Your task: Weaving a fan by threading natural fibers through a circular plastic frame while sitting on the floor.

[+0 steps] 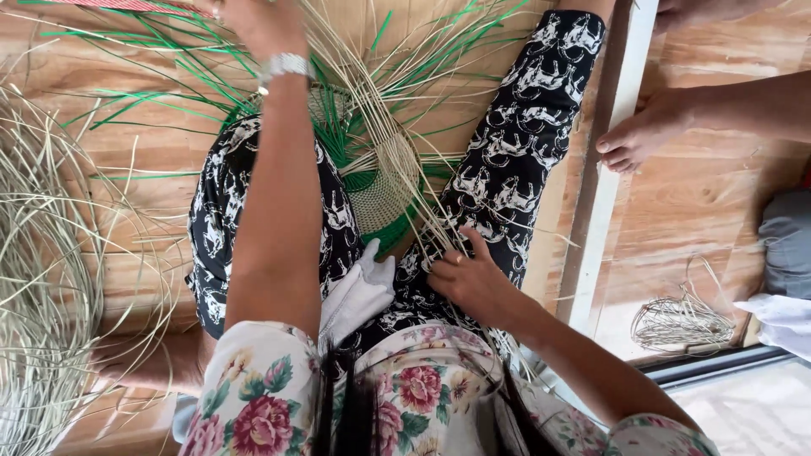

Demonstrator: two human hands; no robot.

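Right hand (471,283) nearest, resting on the lap over the patterned trousers (515,160). Its fingers (445,258) are curled loosely, pinching a few pale straw strands (422,215) where they run off the woven disc (384,186). White cloth (359,291) lies just beside it, between the knees.

The disc sits on the lap, round, pale centre with green bands, loose pale and green strands fanning out from its rim over the wooden floor (127,160).

Left hand (262,25) farther out, at the top edge, wristwatch (285,64) on the wrist. It reaches into the fan of strands; its fingers are cut off by the frame, so grip cannot be told.

Risk, as judged: the strands look thin and stiff; a sharp bend at the pinch could kink or snap one, and a slack hold could let the weave loosen.

Loose straw heap (42,279) far left. Another person's foot (642,135) beyond the floor rail, small straw bundle (680,321) near it.
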